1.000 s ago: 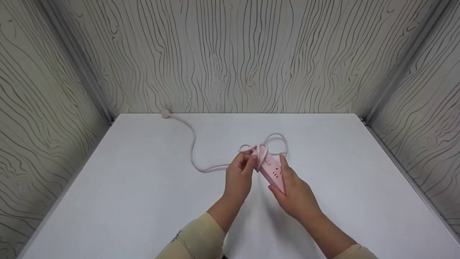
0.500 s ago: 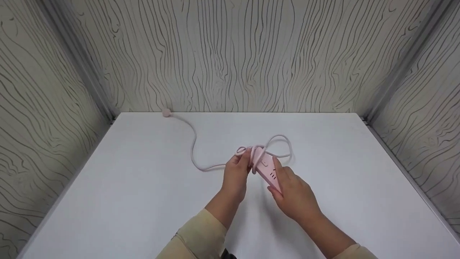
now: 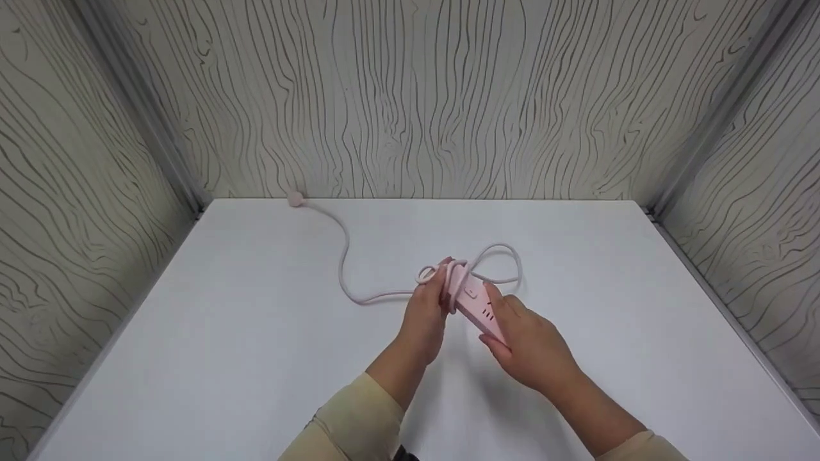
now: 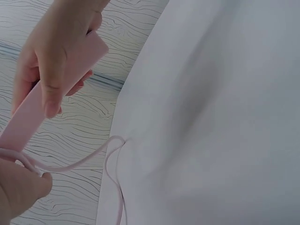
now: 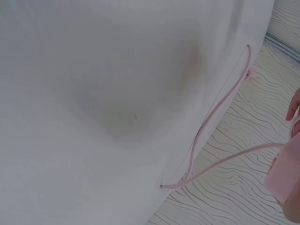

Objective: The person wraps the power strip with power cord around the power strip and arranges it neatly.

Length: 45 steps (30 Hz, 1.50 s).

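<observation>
A pink power strip [image 3: 475, 305] is held above the table, tilted, with its sockets and switch facing up. Its pink cord [image 3: 454, 291] is wound round the far end in a few turns. My right hand [image 3: 535, 349] grips the near end, thumb on one side and fingers on the other. At the wound end, my left hand [image 3: 424, 323] holds the cord turns against the strip, thumb along the side and fingertips showing past the end. The left wrist view shows the strip's plain face [image 4: 28, 117] between both hands. A small loop of cord stands out by the left fingers.
The cord runs left over the white table [image 3: 256, 346] to a round pink plug [image 3: 295, 199] at the back edge. A larger cord loop [image 3: 517, 261] lies beyond the strip. Wood-grain panels [image 3: 410, 96] wall in the back and sides.
My left hand has shifted from pinching the cord over the strip to lying along its wound end. The right hand's fingers have moved further over the strip, and the far loop has slid slightly right.
</observation>
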Available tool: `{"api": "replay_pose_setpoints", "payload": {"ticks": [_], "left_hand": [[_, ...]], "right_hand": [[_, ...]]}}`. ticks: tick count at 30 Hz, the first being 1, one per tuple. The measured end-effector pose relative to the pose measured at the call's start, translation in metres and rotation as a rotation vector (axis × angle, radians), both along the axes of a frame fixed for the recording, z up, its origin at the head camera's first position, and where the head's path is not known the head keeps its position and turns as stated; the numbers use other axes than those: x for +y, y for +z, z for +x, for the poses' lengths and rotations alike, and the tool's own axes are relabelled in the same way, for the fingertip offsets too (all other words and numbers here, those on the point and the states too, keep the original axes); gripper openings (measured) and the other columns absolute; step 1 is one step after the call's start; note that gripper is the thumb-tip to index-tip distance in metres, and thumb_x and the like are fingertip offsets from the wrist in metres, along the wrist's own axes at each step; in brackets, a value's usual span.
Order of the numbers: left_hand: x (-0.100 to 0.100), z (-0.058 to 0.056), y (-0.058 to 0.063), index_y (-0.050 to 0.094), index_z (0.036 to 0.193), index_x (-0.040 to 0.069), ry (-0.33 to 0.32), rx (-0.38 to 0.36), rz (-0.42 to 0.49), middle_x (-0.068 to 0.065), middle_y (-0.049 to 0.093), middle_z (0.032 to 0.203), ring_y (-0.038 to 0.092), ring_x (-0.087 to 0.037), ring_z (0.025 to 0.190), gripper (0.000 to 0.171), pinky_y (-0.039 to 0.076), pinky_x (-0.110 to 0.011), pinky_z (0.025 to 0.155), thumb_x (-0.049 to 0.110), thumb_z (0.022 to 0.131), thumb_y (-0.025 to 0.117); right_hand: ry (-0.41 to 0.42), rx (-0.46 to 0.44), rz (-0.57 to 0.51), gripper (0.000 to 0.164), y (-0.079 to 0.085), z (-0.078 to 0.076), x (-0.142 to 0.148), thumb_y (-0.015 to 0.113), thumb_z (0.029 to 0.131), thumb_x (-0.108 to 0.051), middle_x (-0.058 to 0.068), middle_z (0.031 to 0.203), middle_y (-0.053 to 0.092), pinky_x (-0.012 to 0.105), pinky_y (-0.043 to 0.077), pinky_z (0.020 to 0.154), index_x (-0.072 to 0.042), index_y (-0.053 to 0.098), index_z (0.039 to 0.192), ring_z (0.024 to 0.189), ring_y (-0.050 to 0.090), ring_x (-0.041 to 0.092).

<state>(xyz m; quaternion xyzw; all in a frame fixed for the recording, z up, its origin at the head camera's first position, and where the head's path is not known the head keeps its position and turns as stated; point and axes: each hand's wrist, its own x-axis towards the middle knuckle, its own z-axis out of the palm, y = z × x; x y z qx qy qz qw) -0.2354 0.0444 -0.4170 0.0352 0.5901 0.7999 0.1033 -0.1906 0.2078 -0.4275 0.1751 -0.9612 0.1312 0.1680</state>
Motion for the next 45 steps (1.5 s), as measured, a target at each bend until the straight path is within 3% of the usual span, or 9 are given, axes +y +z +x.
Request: {"api": "replay_pose_setpoints", "payload": {"ticks": [6,10,14,18,22,28,32,37,45], "left_hand": [[0.002,0.002,-0.005,0.049,0.131,0.025,0.067,0.016,-0.096,0.006,0.045,0.135,0.039,-0.016,0.123,0.054,0.032,-0.038,0.102,0.058,0.091,0.034],[-0.003,0.003,-0.006,0.053,0.127,0.021,0.010,0.083,0.088,0.004,0.049,0.131,0.042,-0.014,0.121,0.044,0.034,-0.033,0.101,0.047,0.094,0.039],[-0.008,0.003,-0.006,0.047,0.131,0.009,-0.112,0.141,0.334,-0.005,0.047,0.134,0.040,-0.020,0.126,0.039,0.033,-0.029,0.102,0.026,0.095,0.040],[-0.013,0.002,-0.008,0.041,0.134,0.005,-0.198,0.208,0.411,-0.009,0.042,0.138,0.037,-0.025,0.128,0.046,0.031,-0.030,0.103,0.016,0.090,0.044],[-0.014,0.001,-0.009,0.044,0.132,0.005,-0.262,0.247,0.410,-0.010,0.041,0.137,0.039,-0.027,0.126,0.049,0.024,-0.035,0.107,0.013,0.083,0.047],[-0.008,0.000,-0.013,0.052,0.118,0.007,-0.172,0.253,0.384,-0.012,0.050,0.126,0.048,-0.027,0.116,0.036,0.032,-0.035,0.102,0.024,0.086,0.049],[0.000,0.003,-0.012,0.044,0.125,0.009,-0.118,0.206,0.430,-0.017,0.053,0.121,0.052,-0.027,0.114,0.046,0.040,-0.033,0.096,0.020,0.084,0.061],[0.004,0.007,-0.014,0.028,0.136,0.016,-0.104,0.157,0.437,-0.021,0.054,0.123,0.052,-0.027,0.115,0.064,0.038,-0.033,0.098,0.014,0.082,0.063],[-0.001,0.003,-0.020,0.016,0.143,0.022,-0.078,0.112,0.390,-0.020,0.056,0.120,0.054,-0.027,0.113,0.075,0.038,-0.033,0.098,0.015,0.083,0.061]], "right_hand": [[-0.003,-0.101,-0.077,0.073,0.003,0.001,-0.002,0.068,0.080,-0.031,0.004,0.111,0.056,0.032,0.045,0.068,-0.015,0.032,0.141,0.077,0.049,0.014],[0.009,-0.081,-0.071,0.072,0.003,0.001,-0.002,0.068,0.080,-0.031,0.003,0.107,0.056,0.030,0.045,0.067,-0.017,0.032,0.141,0.076,0.047,0.013],[0.065,-0.167,-0.181,0.071,0.005,0.001,0.006,0.067,0.082,-0.031,0.002,0.116,0.055,0.033,0.044,0.070,-0.024,0.031,0.142,0.083,0.049,0.014],[0.115,-0.238,-0.274,0.070,0.006,0.000,0.013,0.065,0.083,-0.032,0.004,0.131,0.049,0.038,0.045,0.075,-0.029,0.029,0.143,0.096,0.051,0.018],[0.140,-0.228,-0.308,0.071,0.004,0.001,0.017,0.067,0.081,-0.030,0.005,0.139,0.043,0.038,0.046,0.077,-0.028,0.030,0.143,0.103,0.051,0.020],[0.166,-0.061,-0.206,0.069,0.002,0.001,0.011,0.068,0.080,-0.028,0.005,0.126,0.054,0.034,0.045,0.071,-0.019,0.036,0.141,0.089,0.050,0.013],[0.133,0.040,-0.167,0.071,0.002,0.001,0.002,0.071,0.077,-0.025,0.006,0.118,0.057,0.034,0.046,0.072,-0.010,0.038,0.138,0.086,0.051,0.014],[0.050,0.031,-0.204,0.077,0.004,0.003,-0.008,0.074,0.074,-0.027,0.009,0.108,0.061,0.037,0.048,0.070,-0.010,0.031,0.135,0.084,0.057,0.019],[0.034,0.054,-0.209,0.083,0.007,0.002,-0.011,0.078,0.071,-0.027,0.004,0.095,0.063,0.032,0.048,0.064,-0.016,0.027,0.136,0.073,0.055,0.014]]}}
